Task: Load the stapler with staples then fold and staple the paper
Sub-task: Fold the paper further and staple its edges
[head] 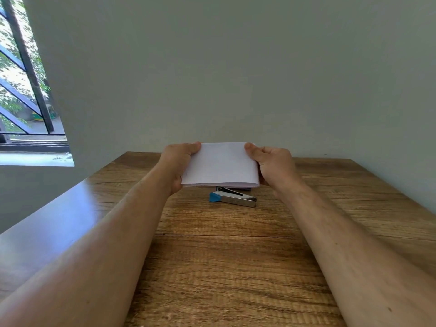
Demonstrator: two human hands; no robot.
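2 bare forearms reach forward from the bottom corners of the head view across a wooden table (212, 267), its grain running left to right. Beyond them, near the table's middle, a small stapler (233, 198) lies on the wood, metal-bodied with a blue plastic cap at its left end. Its long axis runs left to right, tilted slightly so the right, metal end sits nearer the camera; the blue end points left.

Just above and beyond the stapler, both hands hold a folded white paper (220, 165) clear of the tabletop. The paper's long axis also runs left to right, its folded layers showing along the near edge and at the near right corner. The left hand (181, 164) grips the paper's left edge, thumb laid on top near the far corner and fingers curled beneath. The right hand (273, 165) grips the right edge the same way, thumb on the upper face, fingers hidden under the sheet. The paper's near edge overlaps the stapler's far side in the view; whether they touch cannot be told.

Behind stands a plain grey-green wall (236, 67), with a barred window (21, 79) at far left showing foliage outside.
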